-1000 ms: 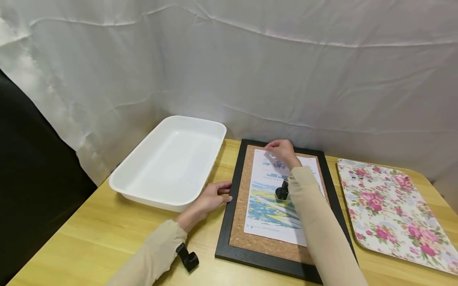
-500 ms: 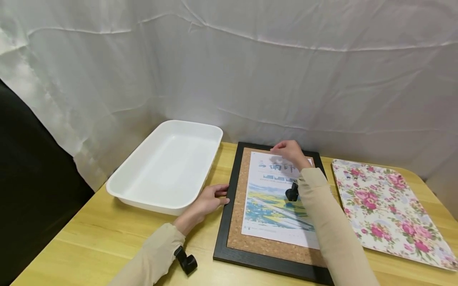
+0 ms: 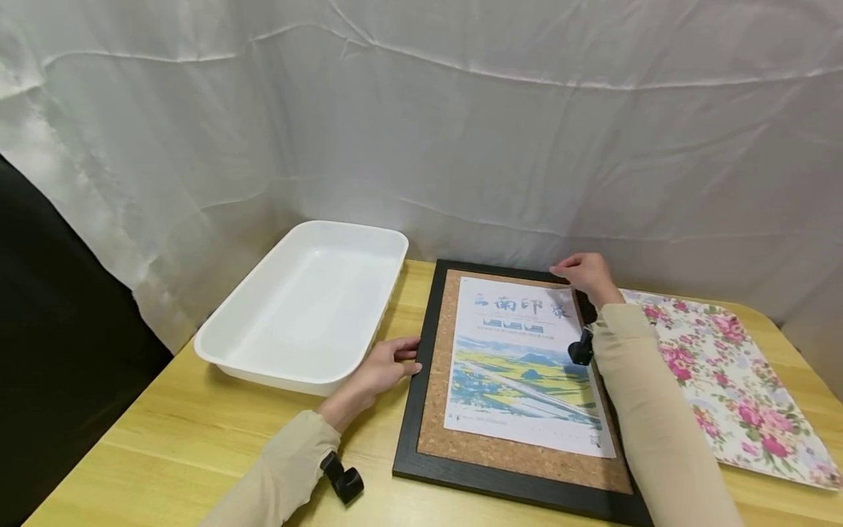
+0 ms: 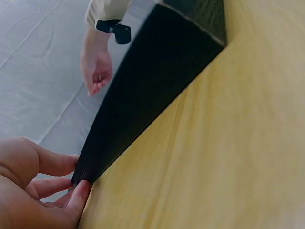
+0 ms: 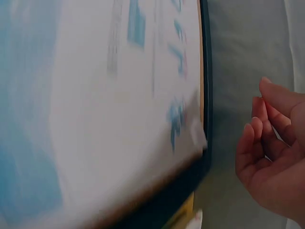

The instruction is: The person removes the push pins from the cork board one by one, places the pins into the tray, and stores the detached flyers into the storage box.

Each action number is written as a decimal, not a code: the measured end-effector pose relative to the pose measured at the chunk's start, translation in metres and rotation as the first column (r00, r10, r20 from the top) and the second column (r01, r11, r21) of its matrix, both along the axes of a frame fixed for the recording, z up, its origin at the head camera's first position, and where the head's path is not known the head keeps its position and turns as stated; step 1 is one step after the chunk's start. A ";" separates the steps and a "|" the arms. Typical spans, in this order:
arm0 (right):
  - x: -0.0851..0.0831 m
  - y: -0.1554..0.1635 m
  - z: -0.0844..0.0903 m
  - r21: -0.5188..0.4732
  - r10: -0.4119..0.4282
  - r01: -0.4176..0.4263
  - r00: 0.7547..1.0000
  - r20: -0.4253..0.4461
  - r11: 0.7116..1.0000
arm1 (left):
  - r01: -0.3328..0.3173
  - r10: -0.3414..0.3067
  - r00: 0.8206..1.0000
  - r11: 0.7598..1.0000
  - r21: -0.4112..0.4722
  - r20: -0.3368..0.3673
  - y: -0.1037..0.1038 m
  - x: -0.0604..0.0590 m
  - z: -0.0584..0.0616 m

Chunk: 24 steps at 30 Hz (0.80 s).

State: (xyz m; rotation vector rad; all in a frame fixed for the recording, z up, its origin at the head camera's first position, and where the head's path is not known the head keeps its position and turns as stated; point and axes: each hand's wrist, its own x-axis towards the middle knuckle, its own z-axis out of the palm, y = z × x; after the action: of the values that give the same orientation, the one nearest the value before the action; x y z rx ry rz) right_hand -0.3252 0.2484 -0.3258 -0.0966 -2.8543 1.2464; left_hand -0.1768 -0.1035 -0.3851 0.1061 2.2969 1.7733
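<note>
A black-framed cork board (image 3: 426, 410) lies flat on the wooden table, with a printed landscape poster (image 3: 520, 366) on it. My left hand (image 3: 405, 360) rests with straight fingers against the frame's left edge; the left wrist view shows its fingertips (image 4: 78, 188) touching the black frame side (image 4: 143, 95). My right hand (image 3: 574, 269) hovers at the frame's top right corner. In the right wrist view that right hand (image 5: 269, 143) has loosely curled fingers, holds nothing, and sits just off the frame edge (image 5: 206, 90) beside the poster (image 5: 95, 119).
An empty white plastic tray (image 3: 224, 344) stands to the left of the board. A floral-patterned tray (image 3: 737, 380) lies to its right. A white cloth backdrop (image 3: 461, 132) hangs close behind the table, and the table's front edge is near my sleeves.
My right hand has moved to the right, from the poster's top middle to the frame's top right corner. The left hand has stayed at the frame's left edge.
</note>
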 end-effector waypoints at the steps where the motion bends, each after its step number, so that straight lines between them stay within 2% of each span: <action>1: 0.001 0.006 0.001 0.000 -0.002 0.002 1.000 -0.009 1.000 | 0.001 -0.001 1.000 1.000 0.001 -0.001 0.000 0.000 0.000; 5: 0.006 0.028 0.004 -0.032 -0.026 0.025 1.000 -0.008 0.999 | 0.005 -0.005 1.000 1.000 0.001 0.002 0.001 -0.001 -0.001; 13: 0.015 0.062 0.006 -0.014 -0.047 0.048 0.999 0.019 0.999 | 0.008 -0.008 1.000 1.000 -0.011 0.009 0.003 -0.004 -0.002; 24: 0.029 0.112 -0.003 0.014 0.005 -0.006 0.998 0.058 1.000 | 0.015 -0.015 1.000 1.000 -0.003 0.002 0.001 -0.004 -0.003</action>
State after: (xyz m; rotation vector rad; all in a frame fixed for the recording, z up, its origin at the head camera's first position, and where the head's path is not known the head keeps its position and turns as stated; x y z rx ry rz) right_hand -0.2965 0.3600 -0.3289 -0.1265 -2.9142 1.2444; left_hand -0.1806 -0.1028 -0.3881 0.1208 2.2920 1.7617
